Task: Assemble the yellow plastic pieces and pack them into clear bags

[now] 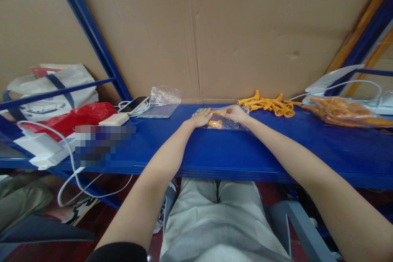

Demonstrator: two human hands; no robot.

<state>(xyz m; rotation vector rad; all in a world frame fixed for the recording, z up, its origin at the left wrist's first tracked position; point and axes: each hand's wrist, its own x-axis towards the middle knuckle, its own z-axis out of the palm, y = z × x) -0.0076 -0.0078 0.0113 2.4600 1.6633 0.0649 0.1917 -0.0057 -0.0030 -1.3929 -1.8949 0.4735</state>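
A clear plastic bag [231,124] lies flat on the blue tabletop in front of me. One orange trumpet-shaped plastic piece [215,124] rests in or on it; I cannot tell which. My left hand [201,118] presses on the bag's left end, fingers stretched out. At the bag's upper right, my right hand [237,113] pinches the end of a second orange piece [218,111], which points toward the left hand. Just beyond the right hand is a loose pile of similar orange pieces [270,103].
A filled bag of orange pieces [344,111] sits at the right. Another clear bag [162,102] lies back left, beside a phone [134,105] with a coiled cable. White chargers [41,147], a red plastic bag [82,118] and a tote bag [55,94] crowd the left. Cardboard [196,37] walls the back.
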